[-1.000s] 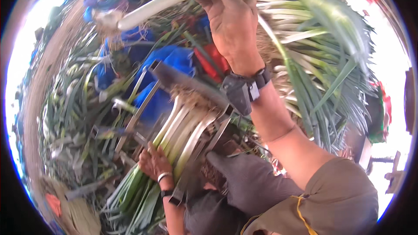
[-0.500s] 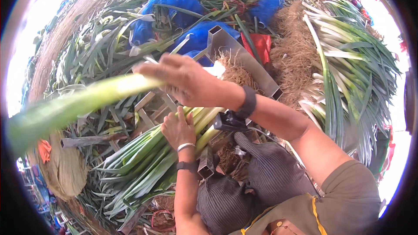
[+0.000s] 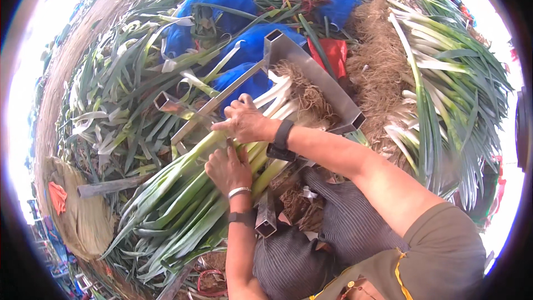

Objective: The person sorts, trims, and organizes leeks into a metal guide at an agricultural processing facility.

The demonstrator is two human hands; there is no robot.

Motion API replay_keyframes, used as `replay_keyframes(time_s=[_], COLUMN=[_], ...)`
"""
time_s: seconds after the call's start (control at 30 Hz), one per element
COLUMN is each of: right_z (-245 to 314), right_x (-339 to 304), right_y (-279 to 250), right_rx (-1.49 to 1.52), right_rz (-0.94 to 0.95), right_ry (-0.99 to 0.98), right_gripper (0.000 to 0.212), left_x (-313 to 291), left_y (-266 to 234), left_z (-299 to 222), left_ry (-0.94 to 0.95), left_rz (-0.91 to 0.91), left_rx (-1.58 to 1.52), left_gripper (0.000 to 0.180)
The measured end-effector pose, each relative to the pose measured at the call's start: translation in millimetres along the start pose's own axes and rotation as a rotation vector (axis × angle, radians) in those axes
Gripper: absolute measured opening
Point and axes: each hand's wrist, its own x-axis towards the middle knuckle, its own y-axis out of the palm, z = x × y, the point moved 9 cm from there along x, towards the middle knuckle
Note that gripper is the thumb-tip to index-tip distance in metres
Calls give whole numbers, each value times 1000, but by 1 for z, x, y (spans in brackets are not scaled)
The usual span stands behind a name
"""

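A bundle of leeks [image 3: 177,208] lies slantwise across a metal frame [image 3: 311,72]. Its green leaves spread toward the lower left, and its white stalks and shaggy roots [image 3: 305,91] rest against the frame's upper bar. My left hand [image 3: 229,169] is closed over the stalks at mid-length, pressing them together. Just above it, my right hand [image 3: 247,122] is closed round the topmost leek [image 3: 202,147], which lies on the bundle. The palms hide part of the stalks, and the fingertips of both hands nearly meet.
A long row of leeks [image 3: 444,94] lies at the right, roots facing inward. Blue netting [image 3: 250,44] and a red piece [image 3: 330,55] sit beyond the frame. Loose leaves [image 3: 122,94] cover the ground at left, beside a tan sack [image 3: 83,211]. My knees [image 3: 355,211] are close to the frame.
My right hand has brought a leek, held out to the left before, down onto the bundle and now rests beside my left hand. The left hand stays nearly in place.
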Motion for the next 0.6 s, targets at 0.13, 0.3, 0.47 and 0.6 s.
replay_keyframes(time_s=[0.13,0.3,0.47,0.6], right_z=[8,1,-14,-15], right_x=[2,1,-15,-29], right_y=[1,14,28,14], right_rx=[87,161,142,25], right_rz=[-36,-10,99,39], right_ry=[-31,-48,85,139], right_gripper=[31,29,22,16], left_x=[-1,0,-4,-8], left_y=[-1,1,-2,-2], left_z=[-3,-3,2,4], left_ry=[8,-18,5,-58], left_rz=[-38,-7,-64,-133], left_rx=[34,24,-43,-96], left_gripper=[36,38,40,38])
